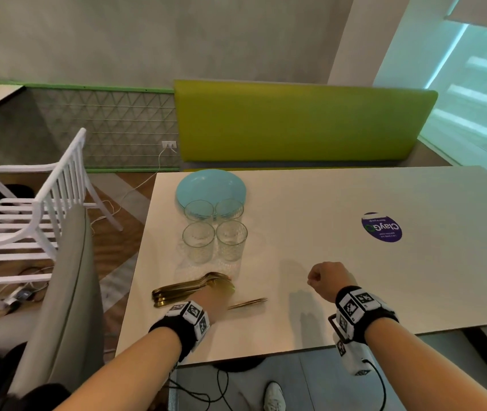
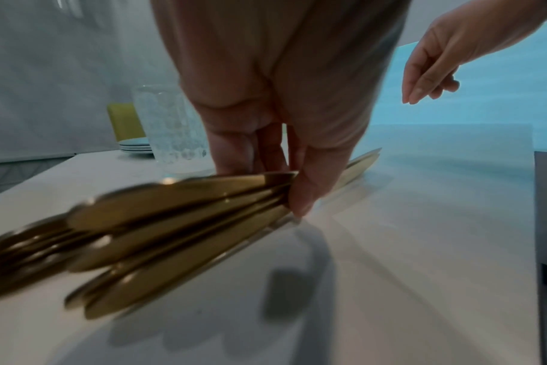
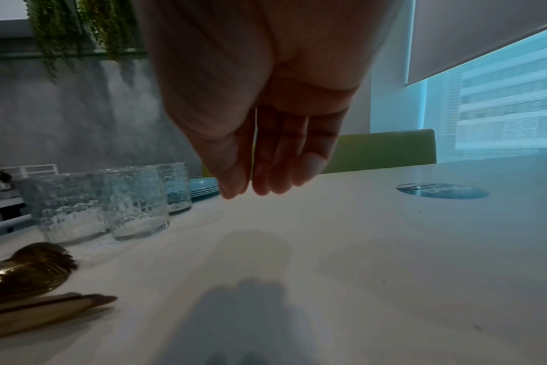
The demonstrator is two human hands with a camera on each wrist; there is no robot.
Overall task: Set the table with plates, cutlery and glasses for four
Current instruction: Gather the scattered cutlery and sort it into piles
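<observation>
Right, we've got the left hand (image 1: 217,302) down at the near left part of the table (image 1: 340,262), fingers (image 2: 303,195) and thumb pinching the bundle of gold cutlery (image 2: 160,222) at mid-length. The handles fan toward the left edge, and the spoon and fork heads (image 3: 31,269) lie just this side of the glasses. The knife blades (image 1: 248,304) stick out past the hand toward the table's middle. The head view is blurred at the grip, but the left wrist view shows it plainly. We cannot tell whether the bundle rests on the table or sits just off it.

Right hand (image 1: 326,280) hangs over the near middle of the table and holds nothing. Its fingers (image 3: 284,170) are loosely curled, tips pointing down, off the surface.

Four clear textured glasses (image 1: 214,229) stand in a two-by-two block between the cutlery and the far left corner. The stack of light blue plates (image 1: 211,185) sits at the far edge just behind them; the rear pair of glasses looks to touch or overlap the stack's rim, but we cannot tell which.

A round purple sticker (image 1: 381,226) lies toward the right side of the table, well apart from everything. A white slatted chair (image 1: 37,209) stands off the left edge, and a green bench back (image 1: 301,123) runs behind the far edge.
</observation>
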